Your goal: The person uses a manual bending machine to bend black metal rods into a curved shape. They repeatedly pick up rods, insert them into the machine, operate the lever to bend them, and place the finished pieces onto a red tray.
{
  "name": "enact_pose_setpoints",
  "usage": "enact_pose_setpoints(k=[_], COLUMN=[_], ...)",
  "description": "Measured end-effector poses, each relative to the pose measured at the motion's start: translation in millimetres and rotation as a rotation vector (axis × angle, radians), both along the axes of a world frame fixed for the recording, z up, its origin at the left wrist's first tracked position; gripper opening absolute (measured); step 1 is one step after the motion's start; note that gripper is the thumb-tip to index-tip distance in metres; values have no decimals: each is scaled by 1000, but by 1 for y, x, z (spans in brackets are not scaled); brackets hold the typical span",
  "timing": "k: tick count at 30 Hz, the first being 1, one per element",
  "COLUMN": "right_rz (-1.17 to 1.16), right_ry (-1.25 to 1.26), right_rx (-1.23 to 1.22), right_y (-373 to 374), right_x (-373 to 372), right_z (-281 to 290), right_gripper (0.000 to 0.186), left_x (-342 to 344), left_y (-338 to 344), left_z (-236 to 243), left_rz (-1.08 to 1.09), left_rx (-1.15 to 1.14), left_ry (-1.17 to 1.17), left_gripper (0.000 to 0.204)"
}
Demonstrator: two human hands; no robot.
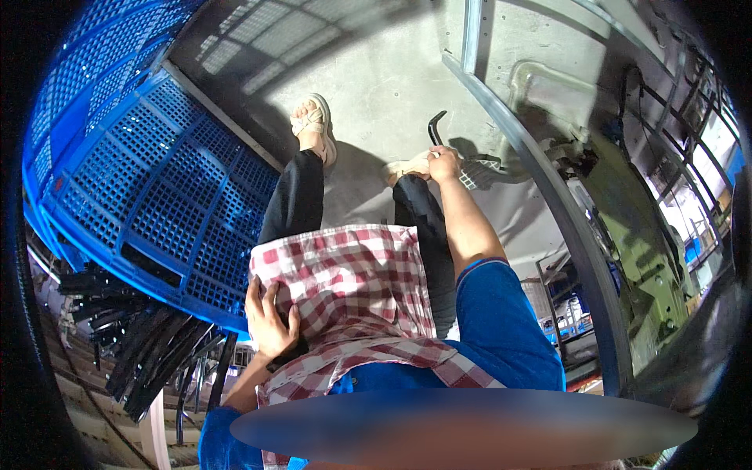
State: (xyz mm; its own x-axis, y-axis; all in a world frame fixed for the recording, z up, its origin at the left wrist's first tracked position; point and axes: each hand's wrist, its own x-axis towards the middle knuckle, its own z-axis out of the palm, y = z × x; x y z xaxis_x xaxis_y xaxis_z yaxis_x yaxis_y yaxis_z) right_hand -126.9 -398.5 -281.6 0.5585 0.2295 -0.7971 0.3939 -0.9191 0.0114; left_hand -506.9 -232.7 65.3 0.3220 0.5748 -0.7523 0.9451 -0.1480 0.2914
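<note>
A short black bent tube [435, 129] with a hooked tip sticks up from my right hand [444, 163], whose fingers are closed around its lower part. That arm reaches down beside my right leg, with the hand just above my beige sandal [409, 167]. How much of the tube lies inside the fist is hidden. My left hand [270, 323] rests on the red-and-white checked apron [345, 266] over my lap, fingers spread and holding nothing.
Blue plastic mesh crates [168, 180] stand on my left. Below them lies a bundle of black strips or tubes [149, 345]. A grey metal rail [540, 172] curves past my right side, with green machinery [638, 235] beyond it. Concrete floor [384, 70] lies ahead.
</note>
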Motion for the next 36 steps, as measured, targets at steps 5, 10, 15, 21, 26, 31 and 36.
enact_pose_setpoints(k=[5, 10, 15, 21, 26, 31, 36], right_rz=[74, 141, 154, 142, 193, 326, 211], right_ry=[33, 211, 317, 243, 230, 76, 23], right_rx=[-249, -379, -346, 87, 303, 424, 729], right_y=[6, 27, 8, 13, 33, 90, 106], right_x=[1, 2, 1, -25, -29, -46, -73], right_z=[-21, -46, -88, -36, 60, 188, 336], right_gripper=[33, 47, 53, 22, 28, 62, 53], left_x=[6, -2, -2, 5, 15, 4, -3], left_y=[-4, -2, -7, 16, 21, 22, 9], left_z=[23, 27, 24, 24, 24, 11, -1], left_rz=[98, 71, 120, 62, 9, 36, -26], left_rx=[40, 107, 165, 85, 18, 53, -24], left_ry=[37, 7, -43, -20, -60, -101, -57], left_gripper=[61, 59, 59, 63, 62, 56, 56])
